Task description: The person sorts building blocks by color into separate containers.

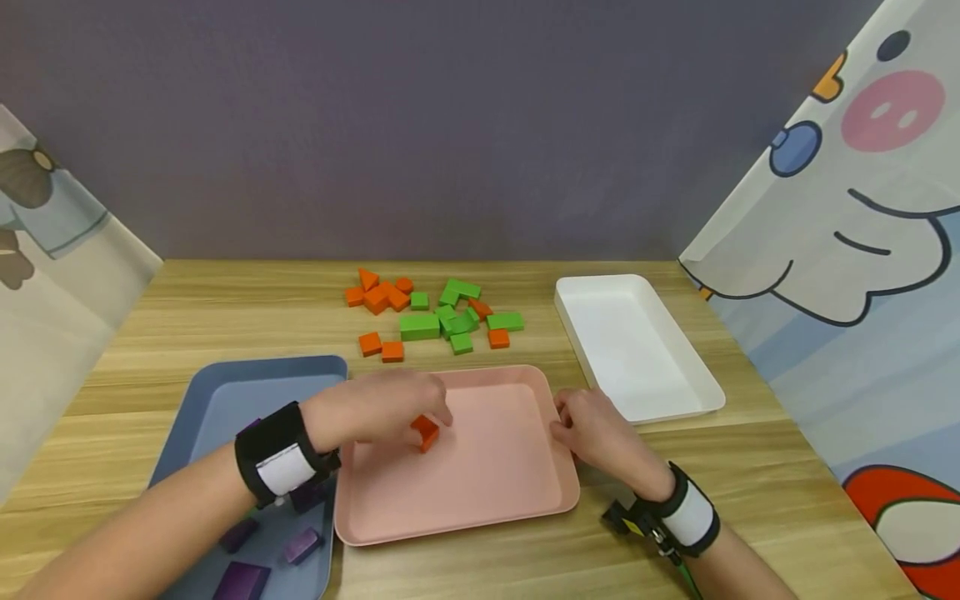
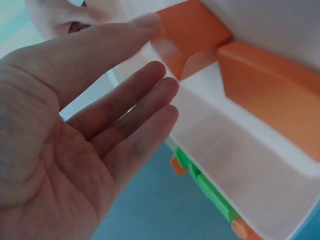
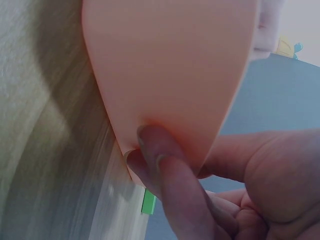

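My left hand (image 1: 393,408) reaches over the pink tray (image 1: 495,467), thumb and index finger at an orange block (image 1: 425,433) low inside it. In the left wrist view the thumb tip meets that block (image 2: 192,35) at its corner; the other fingers extend loosely below. A second, longer orange block (image 2: 275,92) stands beside it in the tray, hidden by my hand in the head view. My right hand (image 1: 596,429) grips the tray's right side, its bent fingers (image 3: 185,190) against the outer wall and the thumb up at the rim.
A blue tray (image 1: 225,371) with several purple blocks lies left, partly under my left forearm. Behind the pink tray are scattered several green blocks (image 1: 420,327) and several orange blocks (image 1: 377,298). A white tray (image 1: 637,342) stands at the right, close to my right hand.
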{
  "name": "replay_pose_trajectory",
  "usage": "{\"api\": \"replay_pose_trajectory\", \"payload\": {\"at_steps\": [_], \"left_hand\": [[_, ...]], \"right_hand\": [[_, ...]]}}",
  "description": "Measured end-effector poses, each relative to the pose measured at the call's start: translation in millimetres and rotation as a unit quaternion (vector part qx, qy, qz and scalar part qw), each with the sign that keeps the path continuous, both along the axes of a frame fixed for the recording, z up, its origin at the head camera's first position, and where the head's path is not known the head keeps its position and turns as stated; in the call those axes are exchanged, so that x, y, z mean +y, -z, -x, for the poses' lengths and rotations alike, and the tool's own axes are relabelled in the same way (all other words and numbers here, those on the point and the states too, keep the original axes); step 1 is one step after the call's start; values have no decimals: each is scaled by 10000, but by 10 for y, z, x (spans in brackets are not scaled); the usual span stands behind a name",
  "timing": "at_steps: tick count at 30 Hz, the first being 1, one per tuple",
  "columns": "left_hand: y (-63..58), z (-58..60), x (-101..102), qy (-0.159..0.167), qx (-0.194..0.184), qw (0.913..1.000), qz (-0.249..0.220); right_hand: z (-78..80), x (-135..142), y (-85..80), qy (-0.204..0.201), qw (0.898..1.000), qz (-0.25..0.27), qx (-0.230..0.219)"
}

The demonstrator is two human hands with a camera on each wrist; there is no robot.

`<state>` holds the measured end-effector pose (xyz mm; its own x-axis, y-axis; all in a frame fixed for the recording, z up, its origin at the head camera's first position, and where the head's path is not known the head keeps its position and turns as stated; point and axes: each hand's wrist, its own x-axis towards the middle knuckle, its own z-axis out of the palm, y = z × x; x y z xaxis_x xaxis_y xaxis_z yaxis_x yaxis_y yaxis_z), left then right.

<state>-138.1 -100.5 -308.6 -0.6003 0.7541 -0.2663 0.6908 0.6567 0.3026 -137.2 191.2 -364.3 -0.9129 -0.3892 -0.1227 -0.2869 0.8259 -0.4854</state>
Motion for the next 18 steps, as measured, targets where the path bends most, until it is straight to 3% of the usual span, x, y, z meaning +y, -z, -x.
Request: {"api": "replay_pose_trajectory", "payload": {"at_steps": [4, 10, 14, 18], "left_hand": [[-60, 113, -64, -109, 286, 9992, -261], [-70, 354, -271, -264, 1088, 9921, -566], [-51, 492, -414, -702, 1342, 9874, -449], [-24, 594, -551, -1202, 1242, 9849, -100]], "right_hand": [[2, 5, -1, -19, 10000, 22, 6], [0, 2, 3, 15, 10000, 24, -60], [-2, -1, -3, 39, 10000, 8, -53], [-6, -5, -10, 56, 10000, 13, -53]]}}
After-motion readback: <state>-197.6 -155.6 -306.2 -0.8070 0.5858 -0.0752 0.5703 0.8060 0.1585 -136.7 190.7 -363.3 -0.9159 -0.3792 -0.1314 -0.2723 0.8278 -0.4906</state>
